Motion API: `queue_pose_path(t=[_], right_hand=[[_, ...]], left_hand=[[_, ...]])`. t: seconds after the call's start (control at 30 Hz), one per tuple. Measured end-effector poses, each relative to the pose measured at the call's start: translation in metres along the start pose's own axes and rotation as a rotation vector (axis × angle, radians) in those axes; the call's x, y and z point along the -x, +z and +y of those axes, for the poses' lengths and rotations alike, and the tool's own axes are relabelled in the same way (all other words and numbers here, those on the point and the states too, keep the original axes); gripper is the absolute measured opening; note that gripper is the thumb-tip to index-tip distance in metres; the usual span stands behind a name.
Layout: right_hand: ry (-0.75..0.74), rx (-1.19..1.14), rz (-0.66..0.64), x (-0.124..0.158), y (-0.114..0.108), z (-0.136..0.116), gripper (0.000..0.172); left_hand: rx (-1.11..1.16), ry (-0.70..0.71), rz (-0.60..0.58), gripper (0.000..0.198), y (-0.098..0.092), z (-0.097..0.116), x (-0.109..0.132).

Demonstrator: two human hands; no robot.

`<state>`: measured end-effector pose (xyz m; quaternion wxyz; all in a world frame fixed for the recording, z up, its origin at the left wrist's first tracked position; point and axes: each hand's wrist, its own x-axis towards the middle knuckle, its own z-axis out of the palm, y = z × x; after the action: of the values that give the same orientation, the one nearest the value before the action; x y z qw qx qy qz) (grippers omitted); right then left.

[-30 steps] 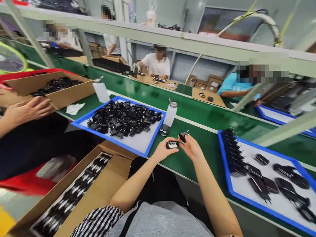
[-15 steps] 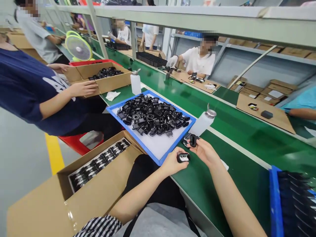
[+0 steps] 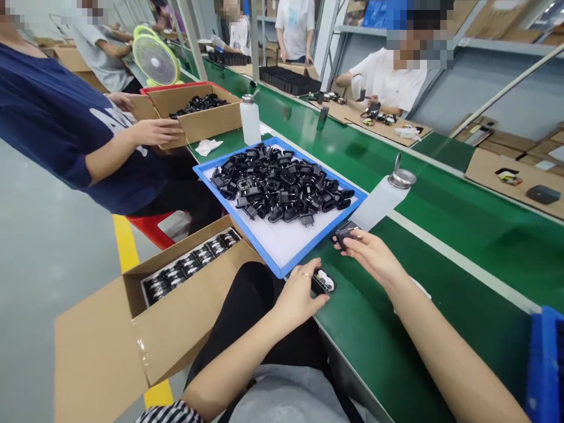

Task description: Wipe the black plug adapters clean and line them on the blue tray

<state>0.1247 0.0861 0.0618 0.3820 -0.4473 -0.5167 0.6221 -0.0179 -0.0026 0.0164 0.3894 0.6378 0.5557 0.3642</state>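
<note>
Between the thumb and fingers of my left hand (image 3: 299, 296) sits a black plastic housing (image 3: 325, 281), its open side up and white parts showing inside. It is low over the green table edge. My right hand (image 3: 372, 255) pinches a black plug piece (image 3: 342, 238) by its side, just above and right of the housing; the two parts are apart. Another dark part lies behind the plug piece, partly covered by it. Beyond my hands, a blue-rimmed tray (image 3: 282, 271) bears a heap of black plug pieces (image 3: 282, 185), some with metal pins.
A white pump bottle (image 3: 381, 200) stands behind my right hand, another (image 3: 251, 120) beyond the tray. A cardboard box (image 3: 185, 305) with rows of parts is at my left. A co-worker's hand (image 3: 158, 131) rests on a carton (image 3: 211, 126). A blue bin (image 3: 544, 364) is at right.
The view has shifted right and down. My right hand has turned its plug piece over, so its hollow side no longer faces me. The fingers of my left hand have loosened around the housing.
</note>
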Motion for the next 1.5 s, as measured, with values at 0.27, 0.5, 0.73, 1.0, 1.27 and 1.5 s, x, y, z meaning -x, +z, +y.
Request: queue_pose_path(t=[0.27,0.5,0.73,1.0,1.27,1.5], right_hand=[[-0.235,0.733,-0.173,0.022,0.008,-0.011,0.010],[-0.352,0.995,-0.297,0.030,0.013,-0.017,0.013],[-0.319,1.241,-0.386,0.034,0.018,-0.018,0.012],[-0.342,1.365,-0.387,0.034,0.019,-0.016,0.010],[-0.230,1.484,-0.393,0.031,0.027,-0.027,0.016],[-0.136,1.343,-0.441,0.026,0.031,-0.035,0.018]], left_hand=[[-0.044,-0.072,0.164,0.036,0.006,0.001,-0.010],[-0.079,-0.085,0.154,0.041,0.006,0.004,-0.006],[-0.255,-0.033,0.181,0.036,0.007,0.007,-0.002],[-0.405,-0.005,0.070,0.035,-0.007,0.019,0.001],[-0.788,-0.167,-0.334,0.018,-0.030,0.071,-0.025],[-0.780,-0.196,-0.482,0.021,-0.036,0.086,-0.052]])
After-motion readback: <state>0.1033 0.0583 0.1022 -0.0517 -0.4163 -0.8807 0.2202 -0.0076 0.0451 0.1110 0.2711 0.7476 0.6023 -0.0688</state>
